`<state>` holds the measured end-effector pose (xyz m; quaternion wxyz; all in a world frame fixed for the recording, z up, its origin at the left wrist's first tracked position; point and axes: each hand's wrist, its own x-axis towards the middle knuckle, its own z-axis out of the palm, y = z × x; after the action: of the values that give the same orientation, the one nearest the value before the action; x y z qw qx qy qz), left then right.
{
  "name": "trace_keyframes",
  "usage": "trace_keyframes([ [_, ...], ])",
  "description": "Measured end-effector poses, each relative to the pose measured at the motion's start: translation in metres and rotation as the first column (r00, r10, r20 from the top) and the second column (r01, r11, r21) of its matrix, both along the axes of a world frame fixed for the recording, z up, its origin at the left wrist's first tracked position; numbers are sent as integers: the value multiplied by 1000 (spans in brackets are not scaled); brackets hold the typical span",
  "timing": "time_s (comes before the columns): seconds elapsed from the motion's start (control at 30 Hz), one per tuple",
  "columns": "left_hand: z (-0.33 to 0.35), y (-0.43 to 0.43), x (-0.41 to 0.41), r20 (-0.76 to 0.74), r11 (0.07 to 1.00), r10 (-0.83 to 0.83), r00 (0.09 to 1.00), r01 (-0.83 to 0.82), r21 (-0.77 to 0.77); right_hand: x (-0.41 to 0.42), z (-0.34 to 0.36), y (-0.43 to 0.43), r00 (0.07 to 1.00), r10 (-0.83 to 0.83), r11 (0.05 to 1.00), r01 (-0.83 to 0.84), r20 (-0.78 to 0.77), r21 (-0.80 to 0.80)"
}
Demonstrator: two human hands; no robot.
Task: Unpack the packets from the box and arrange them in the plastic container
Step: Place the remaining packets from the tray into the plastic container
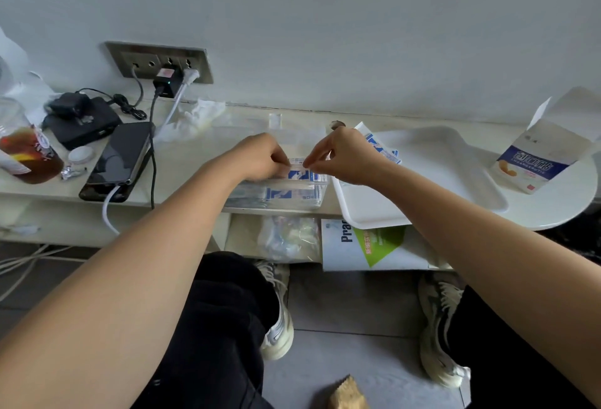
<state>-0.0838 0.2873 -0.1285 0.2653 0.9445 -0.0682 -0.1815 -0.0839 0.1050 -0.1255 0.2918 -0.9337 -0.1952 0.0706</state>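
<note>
both forearms reach up from the lower corners of the frame and meet at its centre. the left hand (260, 158) is knuckles up with its fingers curled, and its grip pinches the left end of a small packet (298, 170) between thumb and fingertip. the right hand (344, 156) mirrors it, with the wrist bent and thumb and forefinger pinching the packet's right end.

the packet is white with blue print, and its writing is too small to read. its long axis runs left to right across the frame, from one hand to the other. it sits at the top opening of the clear plastic container (240, 197), which stands at the front edge of the bench (195, 148) in the middle of the frame. stacked packets (279, 194) in blue and white show through the container's wall.

just right of the container, a white tray (439, 181) carries a few loose packets (382, 146) at its upper left corner. the open box (536, 161) stands at the right of the frame with its flap up, and it bears a blue band of white chinese characters. on the shelf below the bench, a book (348, 246) shows the letters "pra".
</note>
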Motion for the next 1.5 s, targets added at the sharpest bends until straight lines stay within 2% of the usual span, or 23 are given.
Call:
trace_keyframes([
  [0.17, -8, -6, 3, -92, 999, 38, 995, -41, -31, -2, 3, 1, 998, 56, 998, -56, 11, -38],
  [0.27, -6, -7, 4, -58, 999, 39, 998, -39, -1, -2, 2, -1, 997, 78, 997, -78, 2, -20],
  [0.4, 1, -12, 4, 47, 994, 9, 999, -14, 111, -3, 3, -6, 996, 91, 996, -90, -7, 20],
  [0.5, 1, -20, 1, 11, 986, -19, 1000, 17, 166, -6, 5, -8, 994, 108, 993, -107, -12, 55],
  [0.63, 0, -22, 1, -19, 993, 3, 1000, 0, 120, -6, 3, -10, 994, 109, 991, -107, -19, 78],
  [0.77, 0, -25, -1, -25, 989, -12, 1000, 16, 144, -1, 2, -20, 1000, 22, 986, -20, -10, 165],
  [0.87, 6, -30, 3, 181, 992, 58, 982, -76, 96, 13, 3, -39, 986, -167, 942, 160, 1, 294],
  [0.93, 9, -40, 8, 300, 991, 125, 946, -132, 1, 26, -4, -59, 944, -329, 915, 318, 3, 250],
  [1.0, 11, -58, 15, 367, 992, 126, 922, -121, -37, 38, -18, -85, 896, -442, 889, 443, -40, 115],
  [1.1, 7, -86, 26, 381, 999, 36, 924, -40, 2, 49, -41, -113, 884, -464, 881, 453, -62, -133],
  [1.17, 3, -103, 35, 413, 997, -30, 910, -3, 78, 55, -52, -121, 892, -448, 878, 429, -50, -213],
  [1.27, 0, -122, 46, 484, 977, -120, 867, 16, 214, 62, -61, -119, 913, -407, 886, 389, -19, -253],
  [1.4, -10, -145, 66, 342, 973, -134, 930, 58, 225, 68, -66, -117, 920, -391, 892, 385, 27, -237],
  [1.5, -18, -153, 72, 266, 952, -168, 949, 86, 295, 68, -65, -118, 911, -410, 900, 396, -48, -180],
])
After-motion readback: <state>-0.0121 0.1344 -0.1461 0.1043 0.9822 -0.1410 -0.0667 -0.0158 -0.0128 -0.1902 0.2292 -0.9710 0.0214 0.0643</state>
